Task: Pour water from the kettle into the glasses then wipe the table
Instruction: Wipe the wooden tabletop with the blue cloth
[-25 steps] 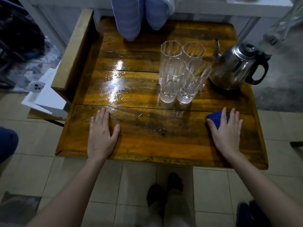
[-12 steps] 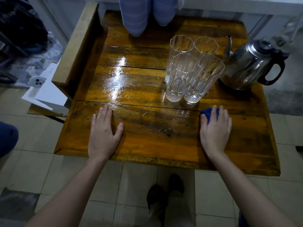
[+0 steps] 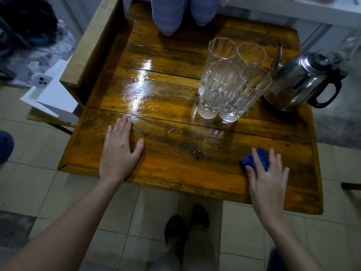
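Observation:
Several tall clear ribbed glasses (image 3: 220, 89) stand bunched together on the glossy wooden table (image 3: 175, 153), right of its middle. A steel kettle (image 3: 300, 81) with a black handle sits just to their right, spout toward the glasses. My right hand (image 3: 267, 178) presses flat on a crumpled blue cloth (image 3: 254, 160) near the table's front right edge, and the cloth shows between and ahead of the fingers. My left hand (image 3: 119, 149) lies flat, palm down, on the front left of the table, holding nothing.
A raised wooden rail (image 3: 88, 49) runs along the table's left side. A person's blue-striped knees (image 3: 172, 14) rest at the far edge. White papers and a phone (image 3: 42, 81) lie on the floor at left. My feet (image 3: 185, 225) stand on tiles below.
My right hand has slid the blue cloth from near the glasses' bases toward the front right of the table. My left hand has stayed put.

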The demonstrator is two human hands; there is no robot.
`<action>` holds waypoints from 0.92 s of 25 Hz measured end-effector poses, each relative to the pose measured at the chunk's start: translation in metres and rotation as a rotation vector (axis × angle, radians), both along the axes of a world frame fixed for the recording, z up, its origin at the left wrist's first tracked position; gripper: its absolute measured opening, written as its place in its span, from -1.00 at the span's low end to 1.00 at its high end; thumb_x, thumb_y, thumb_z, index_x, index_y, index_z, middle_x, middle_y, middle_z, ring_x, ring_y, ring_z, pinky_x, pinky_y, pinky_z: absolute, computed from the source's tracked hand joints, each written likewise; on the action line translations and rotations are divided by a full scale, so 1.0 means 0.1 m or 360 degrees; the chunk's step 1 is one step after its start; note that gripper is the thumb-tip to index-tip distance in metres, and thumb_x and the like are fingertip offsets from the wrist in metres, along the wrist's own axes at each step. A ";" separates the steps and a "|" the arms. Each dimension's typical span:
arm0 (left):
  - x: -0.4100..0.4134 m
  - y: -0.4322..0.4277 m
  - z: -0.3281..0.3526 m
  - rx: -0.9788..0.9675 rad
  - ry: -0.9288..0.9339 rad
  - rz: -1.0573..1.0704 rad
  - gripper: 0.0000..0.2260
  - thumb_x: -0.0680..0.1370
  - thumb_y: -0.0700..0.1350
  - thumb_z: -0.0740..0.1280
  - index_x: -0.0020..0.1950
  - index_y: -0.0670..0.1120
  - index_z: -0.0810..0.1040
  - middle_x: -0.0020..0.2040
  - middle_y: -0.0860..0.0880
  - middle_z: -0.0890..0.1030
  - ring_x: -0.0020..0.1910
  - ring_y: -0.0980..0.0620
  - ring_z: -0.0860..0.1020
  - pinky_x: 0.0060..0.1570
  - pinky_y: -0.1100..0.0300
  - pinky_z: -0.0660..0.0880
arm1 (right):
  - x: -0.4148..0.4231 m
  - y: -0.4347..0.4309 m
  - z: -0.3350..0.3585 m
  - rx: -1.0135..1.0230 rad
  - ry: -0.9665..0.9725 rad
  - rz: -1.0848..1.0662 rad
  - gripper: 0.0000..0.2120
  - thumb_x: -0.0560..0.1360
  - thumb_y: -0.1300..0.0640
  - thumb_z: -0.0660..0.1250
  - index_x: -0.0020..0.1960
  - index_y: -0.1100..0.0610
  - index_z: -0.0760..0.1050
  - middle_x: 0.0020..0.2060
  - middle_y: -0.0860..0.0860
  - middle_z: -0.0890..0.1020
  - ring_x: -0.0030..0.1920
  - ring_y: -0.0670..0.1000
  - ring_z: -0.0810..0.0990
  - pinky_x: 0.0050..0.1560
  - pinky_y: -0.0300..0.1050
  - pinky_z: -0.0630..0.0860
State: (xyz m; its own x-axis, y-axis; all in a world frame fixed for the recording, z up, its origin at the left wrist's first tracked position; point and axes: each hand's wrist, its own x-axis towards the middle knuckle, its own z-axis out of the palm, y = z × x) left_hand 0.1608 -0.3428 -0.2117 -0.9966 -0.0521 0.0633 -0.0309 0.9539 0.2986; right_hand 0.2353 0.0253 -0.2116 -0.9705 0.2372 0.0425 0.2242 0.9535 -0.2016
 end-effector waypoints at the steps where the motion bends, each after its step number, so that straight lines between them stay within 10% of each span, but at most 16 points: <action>1: 0.00 0.00 0.00 0.0001 0.0003 0.0001 -0.41 0.59 0.17 0.10 0.54 -0.09 0.15 0.56 -0.06 0.15 0.55 0.02 0.07 0.51 0.06 -0.06 | -0.04 0.10 0.00 -0.0007 -0.0034 -0.0112 -0.44 0.60 -0.21 -0.07 0.54 -0.03 0.14 0.53 0.20 0.17 0.53 0.20 0.07 0.49 0.28 0.00; 7: -0.01 -0.02 -0.02 0.0032 0.0027 -0.0001 -0.41 0.59 0.17 0.10 0.54 -0.11 0.16 0.55 -0.08 0.18 0.55 0.01 0.07 0.52 0.05 -0.05 | -0.49 -0.19 -0.05 -0.0033 0.0032 -0.0440 -0.40 0.60 -0.18 -0.08 0.53 0.11 0.16 0.50 0.26 0.21 0.51 0.27 0.10 0.48 0.31 -0.04; 23: -0.01 -0.02 0.00 0.0026 0.0008 -0.0007 -0.41 0.59 0.17 0.09 0.54 -0.10 0.16 0.56 -0.07 0.16 0.55 0.02 0.07 0.52 0.06 -0.05 | -0.49 -1.54 -0.01 -0.0139 0.0046 0.0259 -0.49 0.61 -0.11 0.04 0.52 0.02 0.23 0.52 0.14 0.23 0.53 0.16 0.11 0.50 0.21 0.00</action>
